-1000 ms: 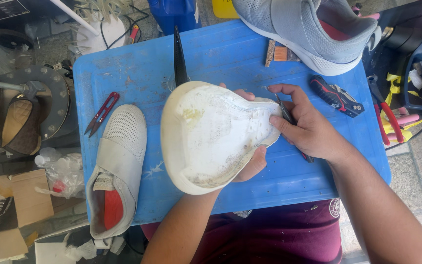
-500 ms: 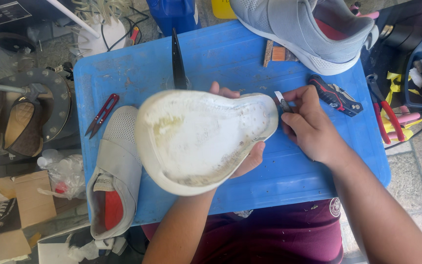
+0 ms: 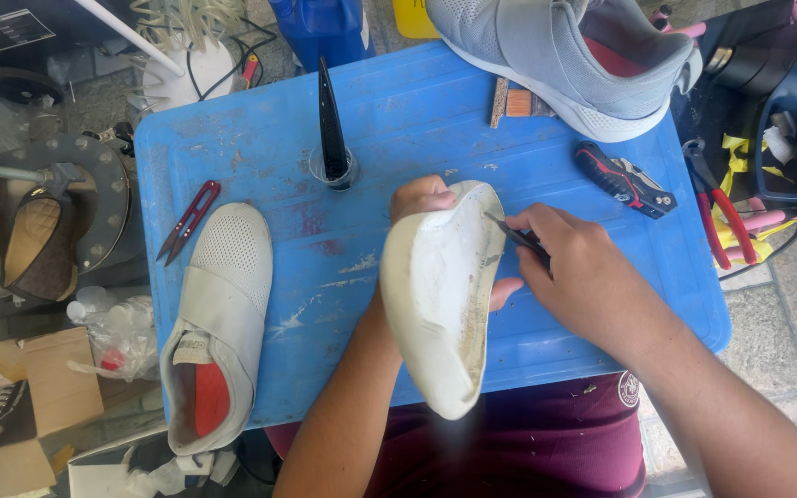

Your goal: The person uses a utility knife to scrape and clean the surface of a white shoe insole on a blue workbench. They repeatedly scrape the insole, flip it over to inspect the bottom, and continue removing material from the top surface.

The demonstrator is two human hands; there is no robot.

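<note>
On the table, a shoe lies left of the held sole — snips beyond it, another shoe at the far edge, knife right.

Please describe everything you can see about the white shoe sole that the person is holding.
The white shoe sole is a detached, cup-shaped piece that looks like rubber, with raised edges and yellowish, glue-like stains inside. It is tilted on its side above the blue table, the hollow facing right. The left hand grips it from behind, thumb over the top rim. The right hand presses a thin dark tool against its upper right edge.
</note>
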